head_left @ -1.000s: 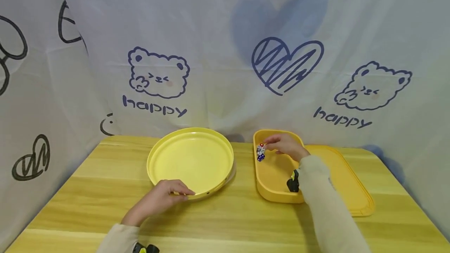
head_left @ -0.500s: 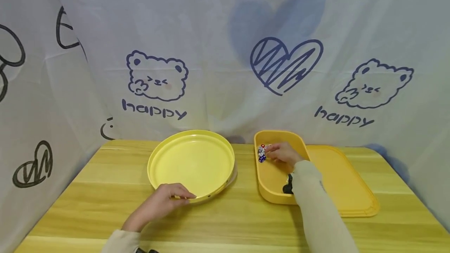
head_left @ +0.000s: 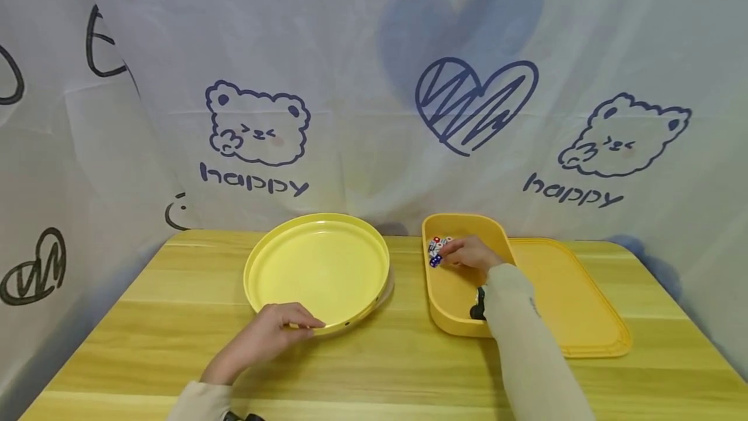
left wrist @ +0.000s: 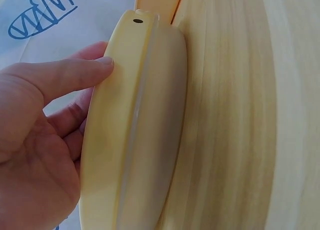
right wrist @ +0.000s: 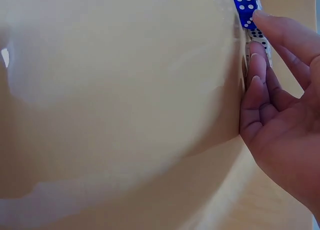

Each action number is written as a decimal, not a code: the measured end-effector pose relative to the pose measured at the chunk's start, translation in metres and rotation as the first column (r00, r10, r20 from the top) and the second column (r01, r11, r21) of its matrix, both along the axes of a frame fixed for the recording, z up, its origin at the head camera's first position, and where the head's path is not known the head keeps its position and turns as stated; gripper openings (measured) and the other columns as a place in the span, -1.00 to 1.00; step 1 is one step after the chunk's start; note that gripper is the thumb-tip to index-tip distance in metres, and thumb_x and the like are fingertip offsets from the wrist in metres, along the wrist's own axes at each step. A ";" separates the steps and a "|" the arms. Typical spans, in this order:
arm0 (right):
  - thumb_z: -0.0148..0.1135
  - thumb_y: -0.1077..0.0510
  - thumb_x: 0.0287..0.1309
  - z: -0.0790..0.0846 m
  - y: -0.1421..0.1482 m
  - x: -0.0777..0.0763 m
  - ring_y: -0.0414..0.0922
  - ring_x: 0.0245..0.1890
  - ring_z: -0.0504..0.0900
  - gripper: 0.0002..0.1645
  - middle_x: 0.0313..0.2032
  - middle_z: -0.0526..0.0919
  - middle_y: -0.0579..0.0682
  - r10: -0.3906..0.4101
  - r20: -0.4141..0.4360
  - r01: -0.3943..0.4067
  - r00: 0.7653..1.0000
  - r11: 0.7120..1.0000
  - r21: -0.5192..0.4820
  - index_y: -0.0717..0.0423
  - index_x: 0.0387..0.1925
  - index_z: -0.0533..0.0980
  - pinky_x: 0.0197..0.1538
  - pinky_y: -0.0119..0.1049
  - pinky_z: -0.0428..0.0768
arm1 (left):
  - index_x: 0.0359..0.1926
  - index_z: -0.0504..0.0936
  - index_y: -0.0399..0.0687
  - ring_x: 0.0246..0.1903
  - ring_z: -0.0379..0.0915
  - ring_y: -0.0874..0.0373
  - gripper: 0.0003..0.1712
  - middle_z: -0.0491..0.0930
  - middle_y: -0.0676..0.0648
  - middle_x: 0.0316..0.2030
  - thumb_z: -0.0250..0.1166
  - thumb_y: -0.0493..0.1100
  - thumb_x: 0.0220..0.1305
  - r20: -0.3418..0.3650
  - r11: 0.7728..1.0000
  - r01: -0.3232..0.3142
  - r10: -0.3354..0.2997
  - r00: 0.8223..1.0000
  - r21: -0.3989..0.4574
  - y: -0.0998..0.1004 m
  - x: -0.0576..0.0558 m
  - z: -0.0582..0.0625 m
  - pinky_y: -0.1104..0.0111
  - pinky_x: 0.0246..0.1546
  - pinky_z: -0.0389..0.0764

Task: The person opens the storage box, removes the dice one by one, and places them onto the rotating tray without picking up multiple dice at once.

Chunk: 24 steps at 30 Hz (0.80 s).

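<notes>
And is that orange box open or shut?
Open: the right hand is inside the orange box, where dice show, and what looks like its lid lies on the table.

Right of the right hand [head_left: 471,254] lies a flat yellow lid [head_left: 573,297]; below the hand, a wooden table [head_left: 409,375]; beyond it, white cloth [head_left: 362,44] printed with bears [head_left: 257,125] and hearts [head_left: 476,106].

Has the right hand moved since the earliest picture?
Yes, slightly: in the head view, the right hand has shifted toward the person, away from the far rim of the box.
</notes>
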State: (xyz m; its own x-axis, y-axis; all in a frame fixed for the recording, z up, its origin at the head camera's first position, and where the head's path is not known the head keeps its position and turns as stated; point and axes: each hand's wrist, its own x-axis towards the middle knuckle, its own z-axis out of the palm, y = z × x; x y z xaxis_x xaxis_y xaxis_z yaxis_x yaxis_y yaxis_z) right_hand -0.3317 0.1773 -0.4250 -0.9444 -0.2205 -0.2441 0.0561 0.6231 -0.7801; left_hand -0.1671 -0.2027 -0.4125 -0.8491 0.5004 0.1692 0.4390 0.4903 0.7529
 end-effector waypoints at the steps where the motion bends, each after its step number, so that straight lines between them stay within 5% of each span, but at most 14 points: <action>1: 0.29 0.29 0.17 -0.002 -0.001 -0.001 -0.09 -0.26 0.45 -0.74 -0.14 0.65 0.11 -0.002 0.001 0.002 1.000 1.000 0.006 0.31 -0.09 0.64 -0.24 -0.36 0.46 | -0.17 0.75 -0.18 -0.27 0.55 0.25 -0.83 0.68 0.01 -0.27 0.32 -0.33 0.22 -0.002 1.000 0.003 -0.003 1.000 0.002 0.000 0.000 0.000 0.39 -0.28 0.55; 9: 0.38 0.24 0.10 -0.012 -0.008 -0.004 -0.07 -0.27 0.44 -0.72 -0.23 0.63 0.04 -0.030 0.036 0.028 0.999 0.998 0.062 0.24 -0.12 0.66 -0.25 -0.37 0.41 | -0.17 0.75 -0.20 -0.26 0.55 0.25 -0.83 0.68 -0.01 -0.27 0.32 -0.33 0.22 -0.015 1.000 0.011 -0.011 1.000 0.017 -0.004 0.003 -0.002 0.38 -0.29 0.56; 19: 0.24 0.28 0.17 -0.007 -0.004 -0.006 -0.15 -0.36 0.45 -0.74 -0.25 0.64 0.08 0.095 -0.079 -0.083 0.992 0.986 0.142 0.36 -0.13 0.62 -0.30 -0.38 0.44 | -0.15 0.75 -0.15 -0.27 0.53 0.29 -0.81 0.68 0.02 -0.27 0.30 -0.35 0.23 -0.004 1.000 0.008 -0.008 1.000 0.018 -0.001 0.001 -0.002 0.38 -0.29 0.55; 24: 0.25 0.28 0.17 -0.007 -0.002 -0.007 -0.18 -0.41 0.44 -0.76 -0.29 0.63 0.06 0.071 -0.085 -0.060 0.994 0.991 0.122 0.36 -0.16 0.61 -0.32 -0.39 0.44 | -0.15 0.75 -0.15 -0.28 0.53 0.29 -0.81 0.68 0.03 -0.27 0.30 -0.34 0.23 -0.008 1.000 0.011 -0.011 1.000 0.022 0.000 0.001 -0.002 0.38 -0.30 0.55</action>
State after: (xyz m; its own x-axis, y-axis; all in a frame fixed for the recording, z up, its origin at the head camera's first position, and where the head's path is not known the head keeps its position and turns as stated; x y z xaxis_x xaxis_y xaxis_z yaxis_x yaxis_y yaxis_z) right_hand -0.3386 0.1749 -0.4320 -0.9479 -0.2568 -0.1884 -0.0538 0.7122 -0.6999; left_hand -0.1661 -0.2030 -0.4144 -0.8423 0.5057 0.1866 0.4499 0.4688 0.7602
